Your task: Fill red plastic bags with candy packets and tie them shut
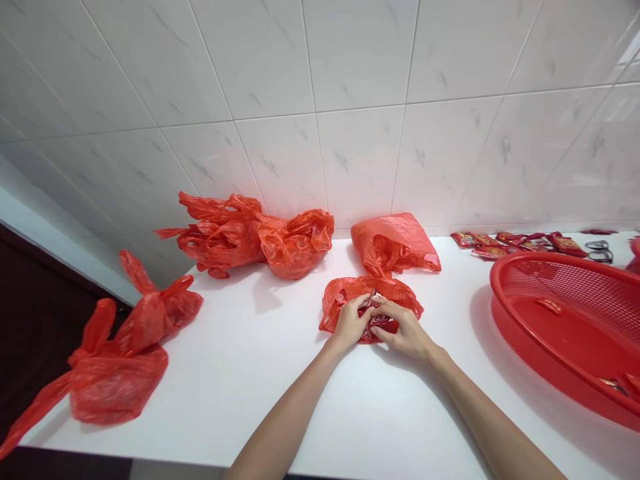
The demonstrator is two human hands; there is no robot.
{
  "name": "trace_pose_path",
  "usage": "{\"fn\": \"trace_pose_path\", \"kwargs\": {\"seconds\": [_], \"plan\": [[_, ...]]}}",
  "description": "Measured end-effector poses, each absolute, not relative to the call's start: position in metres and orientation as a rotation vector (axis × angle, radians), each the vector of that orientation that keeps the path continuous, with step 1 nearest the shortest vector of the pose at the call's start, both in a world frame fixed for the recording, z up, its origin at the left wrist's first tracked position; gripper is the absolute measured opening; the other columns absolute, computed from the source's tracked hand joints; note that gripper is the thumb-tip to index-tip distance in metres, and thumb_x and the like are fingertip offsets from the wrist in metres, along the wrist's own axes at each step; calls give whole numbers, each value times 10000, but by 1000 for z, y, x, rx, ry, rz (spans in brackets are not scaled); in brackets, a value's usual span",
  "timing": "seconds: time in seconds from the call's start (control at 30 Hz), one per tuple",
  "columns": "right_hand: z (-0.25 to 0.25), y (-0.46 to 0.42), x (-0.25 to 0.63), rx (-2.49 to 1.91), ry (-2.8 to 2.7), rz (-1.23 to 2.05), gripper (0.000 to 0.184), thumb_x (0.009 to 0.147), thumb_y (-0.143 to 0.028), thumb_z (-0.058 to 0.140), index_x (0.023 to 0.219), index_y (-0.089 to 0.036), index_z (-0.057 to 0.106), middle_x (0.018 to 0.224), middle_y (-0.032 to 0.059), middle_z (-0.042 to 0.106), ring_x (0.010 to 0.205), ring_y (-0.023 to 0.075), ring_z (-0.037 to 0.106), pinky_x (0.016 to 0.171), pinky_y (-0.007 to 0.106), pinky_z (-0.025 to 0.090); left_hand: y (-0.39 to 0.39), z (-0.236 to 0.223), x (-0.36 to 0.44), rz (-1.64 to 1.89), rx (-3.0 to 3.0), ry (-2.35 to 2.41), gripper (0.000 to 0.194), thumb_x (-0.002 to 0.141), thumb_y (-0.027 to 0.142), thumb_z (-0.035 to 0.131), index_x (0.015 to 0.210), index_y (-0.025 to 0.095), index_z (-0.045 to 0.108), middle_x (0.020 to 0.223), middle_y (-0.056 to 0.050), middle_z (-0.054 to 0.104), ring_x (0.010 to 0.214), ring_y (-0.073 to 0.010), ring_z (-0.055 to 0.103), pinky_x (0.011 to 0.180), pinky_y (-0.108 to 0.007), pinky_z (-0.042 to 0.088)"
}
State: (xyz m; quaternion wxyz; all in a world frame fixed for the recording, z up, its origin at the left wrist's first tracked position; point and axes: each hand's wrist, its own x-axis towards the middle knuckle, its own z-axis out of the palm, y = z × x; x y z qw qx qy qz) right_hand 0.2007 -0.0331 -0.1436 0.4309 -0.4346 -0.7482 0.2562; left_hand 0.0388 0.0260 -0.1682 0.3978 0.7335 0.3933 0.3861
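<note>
Both hands are at the mouth of an open red plastic bag (407,297) in the middle of the white table. My left hand (353,321) has its fingers curled on dark red snack packets (376,308) with white print. Across from it, my right hand (404,328) curls its thumb and fingers round the same packets from the right side. The packets lie at the bag's opening, partly covered by my fingers. How many packets there are, and what lies deeper in the bag, I cannot make out.
Behind stands another red bag (395,240). Crumpled red bags (225,233) sit by the tiled wall, and tied red bags (117,383) at the left edge. On the right are a red mesh basket (560,347) with a few packets inside, loose packets (520,243) and black-framed glasses (599,251).
</note>
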Motion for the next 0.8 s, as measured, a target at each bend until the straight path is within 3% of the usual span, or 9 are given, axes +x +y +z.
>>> {"fn": "trace_pose_path", "kwargs": {"seconds": [0.2,0.27,0.37,0.47,0.6,0.7,0.8], "plan": [[-146,-31,204,-1195,-1818,507,176,820,-192,546,910,-225,694,1072,80,740,965,250,673,894,398,525,30,-170,41,1120,1611,1011,284,866,145,629,1125,192,736,1152,-85,768,1085,-252,725,1013,-437,562],[-146,-28,208,-1293,-1815,449,161,872,-255,532,870,-213,687,944,74,742,850,249,660,870,422,514,33,-169,39,1207,1490,1026,271,858,169,654,1117,180,737,1158,-101,764,1094,-255,720,1022,-436,551],[-148,-25,212,-1424,-1806,351,284,964,-346,465,833,-204,673,834,67,719,801,256,646,938,498,470,36,-166,34,1287,1387,1023,265,849,192,664,1102,165,737,1145,-108,765,1075,-256,722,993,-411,560],[-152,-22,216,-1549,-1807,241,358,1016,-359,386,924,-209,698,961,96,734,1053,322,636,1048,613,372,36,-161,28,1313,1405,1069,250,832,173,659,1066,167,744,1109,-98,773,1039,-251,726,962,-394,564],[-162,-20,217,-1777,-1848,62,428,1044,-351,304,1247,-251,666,1260,125,672,1445,389,333,1100,771,180,34,-156,21,1340,1536,1134,240,812,144,647,1023,183,754,1078,-77,777,1035,-238,718,984,-383,540],[-169,-19,214,-1878,-1940,-42,500,1037,-424,340,1436,-201,545,1415,186,556,1498,411,221,1110,764,181,33,-154,18,1338,1583,1148,239,818,141,614,1013,171,748,1057,-79,778,1009,-233,719,949,-375,548],[-175,-21,212,-1888,-2036,-70,603,1014,-503,399,1488,-140,480,1467,231,489,1502,428,202,1129,737,190,33,-152,16,1335,1577,1171,244,818,144,595,1009,161,744,1047,-84,779,991,-232,723,923,-370,556]]}}
